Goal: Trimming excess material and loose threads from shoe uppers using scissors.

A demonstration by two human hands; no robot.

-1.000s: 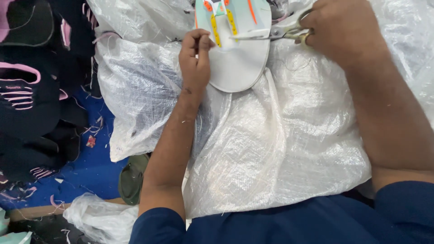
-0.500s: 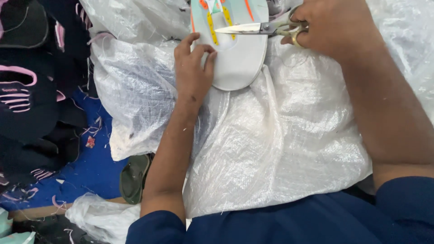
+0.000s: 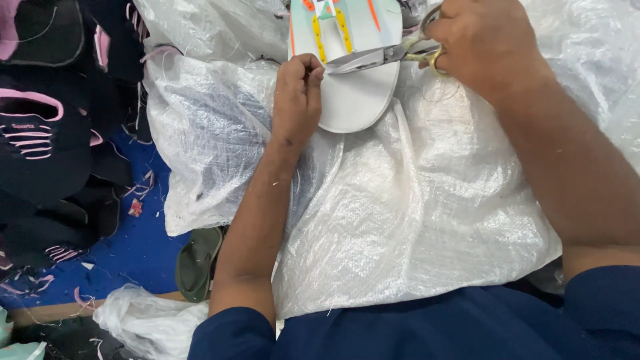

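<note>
A pale mint shoe upper [image 3: 357, 93] with yellow and orange stripes lies on a white woven plastic sack [image 3: 413, 213] over my lap. My left hand [image 3: 297, 100] pinches the piece's left edge with closed fingers. My right hand [image 3: 483, 47] grips a pair of scissors [image 3: 380, 57] with yellowish handles. The steel blades lie across the piece and point left, with their tips next to my left fingers. The top of the piece runs out of the frame.
A heap of black shoe uppers with pink trim [image 3: 47, 127] fills the left side on a blue floor [image 3: 143, 247]. A dark green sandal [image 3: 198, 261] lies by my left elbow. A crumpled clear plastic bag [image 3: 150, 323] sits at the bottom left.
My left hand has shifted along the piece's left edge and closed its fingers on it. The scissors have swung down, and their tips now reach my left fingers.
</note>
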